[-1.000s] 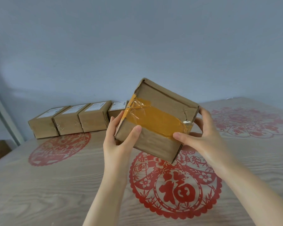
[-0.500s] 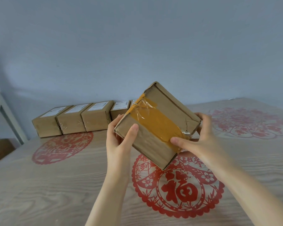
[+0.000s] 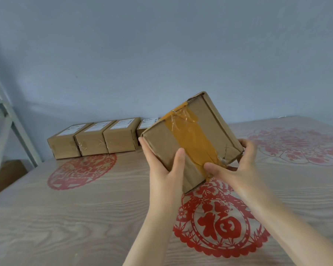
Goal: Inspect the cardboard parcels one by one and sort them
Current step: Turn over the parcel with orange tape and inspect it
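I hold a flat cardboard parcel [image 3: 202,131] tilted in the air above the table, its taped face toward me. A wide band of yellow-brown tape runs across it, and the cardboard is torn near its right corner. My left hand [image 3: 165,169] grips the parcel's left lower edge, thumb on the front. My right hand [image 3: 236,166] grips the lower right corner, thumb on the tape. Several more parcels [image 3: 121,138] with white labels stand in a row at the back by the wall; the rightmost one [image 3: 147,124] is partly hidden behind the held parcel.
The wooden table [image 3: 65,217] bears red paper-cut decorations: one [image 3: 219,223] below my hands, one [image 3: 81,169] at left, a faded one [image 3: 296,146] at right. A pale metal frame [image 3: 12,127] stands at the left edge. A blue-grey wall is behind.
I have turned the parcel clockwise, so the tape band now runs steeply from upper left to lower right. My hands have shifted along its lower edges. The camera has drifted, moving the row rightward in view.
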`<act>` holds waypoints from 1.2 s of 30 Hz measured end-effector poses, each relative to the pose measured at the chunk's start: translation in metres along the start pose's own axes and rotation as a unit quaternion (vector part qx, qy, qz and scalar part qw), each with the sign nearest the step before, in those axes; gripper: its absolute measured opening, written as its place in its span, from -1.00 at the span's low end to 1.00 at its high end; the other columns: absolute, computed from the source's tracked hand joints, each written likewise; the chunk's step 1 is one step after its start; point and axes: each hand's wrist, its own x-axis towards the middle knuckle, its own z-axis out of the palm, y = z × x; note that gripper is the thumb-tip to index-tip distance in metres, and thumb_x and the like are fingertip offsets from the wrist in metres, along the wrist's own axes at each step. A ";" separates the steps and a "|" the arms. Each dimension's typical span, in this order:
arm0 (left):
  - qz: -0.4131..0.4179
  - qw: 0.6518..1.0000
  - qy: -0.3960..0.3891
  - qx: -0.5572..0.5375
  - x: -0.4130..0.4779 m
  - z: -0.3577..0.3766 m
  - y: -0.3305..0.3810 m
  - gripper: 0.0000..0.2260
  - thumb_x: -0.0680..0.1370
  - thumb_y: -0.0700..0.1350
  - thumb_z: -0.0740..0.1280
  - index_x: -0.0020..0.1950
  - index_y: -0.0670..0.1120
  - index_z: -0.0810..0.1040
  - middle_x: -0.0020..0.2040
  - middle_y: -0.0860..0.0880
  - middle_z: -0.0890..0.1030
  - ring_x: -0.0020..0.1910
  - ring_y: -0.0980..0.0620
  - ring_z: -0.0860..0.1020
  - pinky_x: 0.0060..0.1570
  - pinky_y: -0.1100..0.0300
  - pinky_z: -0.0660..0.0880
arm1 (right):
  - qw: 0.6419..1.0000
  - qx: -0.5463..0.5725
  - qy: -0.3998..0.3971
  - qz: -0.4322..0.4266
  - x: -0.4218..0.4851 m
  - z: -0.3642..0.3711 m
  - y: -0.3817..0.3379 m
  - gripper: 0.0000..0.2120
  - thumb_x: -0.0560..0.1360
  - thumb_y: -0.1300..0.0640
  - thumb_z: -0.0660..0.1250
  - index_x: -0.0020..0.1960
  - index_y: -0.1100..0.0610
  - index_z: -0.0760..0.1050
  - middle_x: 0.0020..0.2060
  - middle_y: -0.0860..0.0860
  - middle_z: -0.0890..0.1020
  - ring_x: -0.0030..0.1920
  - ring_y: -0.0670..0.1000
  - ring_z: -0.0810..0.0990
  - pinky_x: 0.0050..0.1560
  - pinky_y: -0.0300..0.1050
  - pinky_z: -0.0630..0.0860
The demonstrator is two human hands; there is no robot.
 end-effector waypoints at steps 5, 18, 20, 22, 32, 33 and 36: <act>0.018 0.999 -0.040 0.006 -0.003 0.003 -0.004 -0.05 0.52 -0.17 0.48 0.61 0.31 -0.11 0.48 0.15 0.40 0.38 0.14 0.48 0.35 -0.04 0.50 | 1.000 0.001 0.011 -0.014 0.001 0.000 -0.001 -0.24 0.32 0.12 0.56 0.29 -0.03 0.11 -0.03 -0.18 0.49 -0.24 -0.48 0.54 -0.26 -0.58 0.43; 0.014 0.998 -0.051 0.035 -0.004 -0.001 -0.003 -0.09 0.47 -0.17 0.53 0.58 0.34 0.04 0.42 0.31 0.42 0.35 0.26 0.48 0.31 0.14 0.51 | 0.999 -0.013 0.015 -0.042 -0.006 0.003 0.000 -0.15 0.21 -0.23 0.43 0.41 -0.12 0.16 0.18 -0.20 0.54 0.14 -0.26 0.56 0.28 -0.16 0.49; 0.013 0.997 -0.056 0.043 -0.005 0.000 -0.003 -0.06 0.47 -0.15 0.53 0.57 0.36 0.00 0.41 0.35 0.40 0.35 0.28 0.47 0.33 0.13 0.50 | 0.999 -0.003 0.009 -0.036 -0.007 0.003 -0.002 -0.05 0.21 -0.28 0.42 0.50 -0.07 0.14 0.30 -0.14 0.51 0.29 -0.12 0.50 0.41 0.04 0.40; 0.007 0.998 -0.049 0.035 -0.004 0.000 -0.003 -0.07 0.47 -0.14 0.53 0.57 0.36 -0.01 0.42 0.33 0.40 0.33 0.31 0.47 0.30 0.22 0.48 | 1.000 -0.003 -0.006 -0.030 -0.008 0.002 -0.004 -0.05 0.25 -0.26 0.44 0.53 -0.11 0.11 0.38 -0.20 0.44 0.36 -0.16 0.42 0.47 0.00 0.30; 0.025 0.996 -0.078 0.028 -0.006 -0.003 0.008 -0.07 0.31 0.17 0.59 0.43 0.54 0.03 0.50 0.37 0.31 0.46 0.31 0.35 0.43 0.12 0.38 | 0.999 0.001 0.006 -0.039 -0.006 -0.001 -0.010 0.04 0.13 -0.31 0.42 0.54 -0.18 0.11 0.34 -0.36 0.37 0.34 -0.27 0.35 0.45 -0.09 0.22; 0.028 0.996 -0.076 0.028 -0.006 -0.002 0.007 -0.07 0.31 0.16 0.61 0.43 0.54 0.05 0.50 0.33 0.33 0.46 0.26 0.36 0.44 0.05 0.40 | 0.999 0.003 0.008 -0.047 -0.006 -0.001 -0.011 0.02 0.14 -0.31 0.42 0.53 -0.18 0.13 0.29 -0.41 0.37 0.29 -0.33 0.35 0.44 -0.12 0.22; 0.038 0.998 -0.049 0.023 -0.003 -0.003 0.007 -0.07 0.29 0.11 0.57 0.53 0.36 0.13 0.47 0.28 0.39 0.43 0.28 0.39 0.30 0.38 0.41 | 0.998 -0.003 0.003 -0.067 -0.008 0.000 -0.013 -0.09 0.18 -0.28 0.42 0.48 -0.19 0.21 0.32 -0.35 0.42 0.32 -0.32 0.37 0.44 -0.15 0.24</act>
